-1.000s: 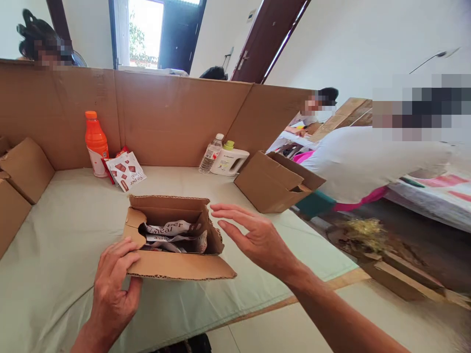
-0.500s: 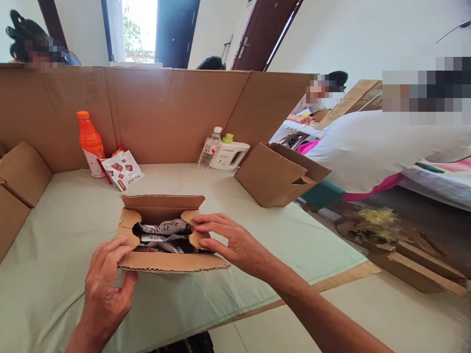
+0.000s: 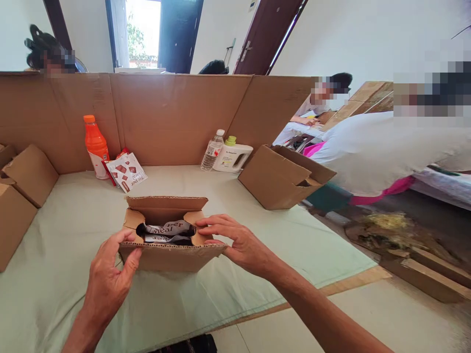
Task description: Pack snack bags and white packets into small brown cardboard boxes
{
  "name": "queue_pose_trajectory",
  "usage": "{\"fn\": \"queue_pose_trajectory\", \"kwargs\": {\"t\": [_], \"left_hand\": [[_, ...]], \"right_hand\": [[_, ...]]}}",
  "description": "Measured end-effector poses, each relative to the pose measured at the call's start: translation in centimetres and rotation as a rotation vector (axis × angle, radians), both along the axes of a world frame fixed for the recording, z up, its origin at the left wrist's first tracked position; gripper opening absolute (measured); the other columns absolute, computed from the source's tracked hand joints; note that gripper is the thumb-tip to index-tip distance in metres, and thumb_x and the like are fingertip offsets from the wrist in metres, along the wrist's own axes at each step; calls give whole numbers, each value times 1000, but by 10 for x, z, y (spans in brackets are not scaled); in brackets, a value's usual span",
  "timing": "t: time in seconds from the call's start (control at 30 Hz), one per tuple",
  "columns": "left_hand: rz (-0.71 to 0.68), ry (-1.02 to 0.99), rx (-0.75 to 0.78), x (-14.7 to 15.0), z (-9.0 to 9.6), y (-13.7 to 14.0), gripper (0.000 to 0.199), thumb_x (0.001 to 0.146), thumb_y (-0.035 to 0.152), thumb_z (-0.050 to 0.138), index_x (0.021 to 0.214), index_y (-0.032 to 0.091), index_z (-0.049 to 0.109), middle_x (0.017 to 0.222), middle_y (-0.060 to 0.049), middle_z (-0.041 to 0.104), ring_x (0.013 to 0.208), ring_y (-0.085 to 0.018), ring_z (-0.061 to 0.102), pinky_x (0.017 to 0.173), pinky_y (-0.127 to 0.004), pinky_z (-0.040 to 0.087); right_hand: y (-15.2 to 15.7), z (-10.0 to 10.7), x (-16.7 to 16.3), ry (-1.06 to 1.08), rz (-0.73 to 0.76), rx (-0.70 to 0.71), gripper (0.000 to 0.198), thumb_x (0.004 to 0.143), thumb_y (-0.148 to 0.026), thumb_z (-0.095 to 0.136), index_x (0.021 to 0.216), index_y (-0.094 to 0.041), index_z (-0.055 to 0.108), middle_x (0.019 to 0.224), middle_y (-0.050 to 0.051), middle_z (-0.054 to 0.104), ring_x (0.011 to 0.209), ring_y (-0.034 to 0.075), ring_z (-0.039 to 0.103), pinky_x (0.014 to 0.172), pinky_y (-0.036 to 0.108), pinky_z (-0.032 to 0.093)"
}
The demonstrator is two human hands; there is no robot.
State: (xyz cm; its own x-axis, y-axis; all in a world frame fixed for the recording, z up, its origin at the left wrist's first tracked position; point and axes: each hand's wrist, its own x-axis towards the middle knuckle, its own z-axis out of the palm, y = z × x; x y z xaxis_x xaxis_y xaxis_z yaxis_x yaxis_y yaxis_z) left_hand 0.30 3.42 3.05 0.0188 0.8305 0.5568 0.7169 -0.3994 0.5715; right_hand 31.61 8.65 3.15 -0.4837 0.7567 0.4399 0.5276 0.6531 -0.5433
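Both hands (image 3: 110,274) flank the small carton (image 3: 167,235).

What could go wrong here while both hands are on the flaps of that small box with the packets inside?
The packets stand up to the opening of the small box, so a flap may crease or trap one. The right hand presses the right side flap inward while the left hand lifts the near flap; the flaps could jam against each other. The box sits on a loose green sheet and might slide.
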Motion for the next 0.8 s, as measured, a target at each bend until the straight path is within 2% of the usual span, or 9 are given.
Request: {"fn": "queue_pose_trajectory", "kwargs": {"t": [0.1,0.23,0.3,0.37,0.47,0.53,0.63,0.7,0.8], "left_hand": [[92,-16,-43,5,3,10,34,94,38,59,125,23,61,108,-4,75,95,-22,72,82,-36,59],[95,19,26,11,-2,21,31,96,33,55,123,22,62,110,-7,71,102,-23,68,89,-38,57],[101,51,68,12,-6,25,28,96,32,54,121,22,64,117,-9,67,111,-25,64,95,-42,55],[115,70,68,10,-10,27,28,96,34,55,121,23,64,128,-11,63,120,-28,60,99,-45,54],[106,87,35,7,-14,27,31,97,35,55,124,23,62,139,-12,58,128,-29,57,102,-48,53],[107,87,27,4,-16,27,36,97,36,55,131,24,57,142,-13,56,131,-29,55,106,-50,50],[109,70,-12,1,-16,25,46,98,39,55,141,24,50,146,-14,54,135,-30,52,109,-53,48],[85,56,-69,1,-16,24,43,99,39,53,139,24,54,147,-14,53,136,-30,52,108,-53,49],[43,22,-140,1,-15,24,33,100,38,49,124,23,67,145,-14,56,132,-30,56,105,-52,52]], "right_hand": [[0,4,4,16,23,-17,32,99,-17,46,112,-28,74,121,5,75,115,22,68,99,45,58],[-1,5,9,84,-66,-69,28,100,-21,49,115,-27,72,121,5,75,113,22,70,97,41,60],[1,4,6,132,-165,-12,25,99,-24,51,115,-27,71,128,7,72,113,23,70,92,39,61],[6,4,-1,171,-292,100,27,98,-27,55,122,-27,68,141,10,63,122,26,65,94,43,60],[18,5,-15,169,-379,203,46,96,-33,59,141,-28,55,153,12,52,137,29,52,105,51,51],[23,5,-23,113,-306,173,45,97,-37,58,140,-27,56,144,12,61,131,29,58,104,51,51],[20,1,-30,19,-139,98,29,100,-37,51,117,-26,71,119,9,75,112,27,69,100,48,52],[14,-4,-30,8,-83,80,30,102,-35,47,111,-26,74,119,9,76,112,27,69,101,48,50],[5,-11,-25,12,-48,75,33,101,-34,48,125,-26,70,131,10,71,126,29,62,107,52,46]]}}
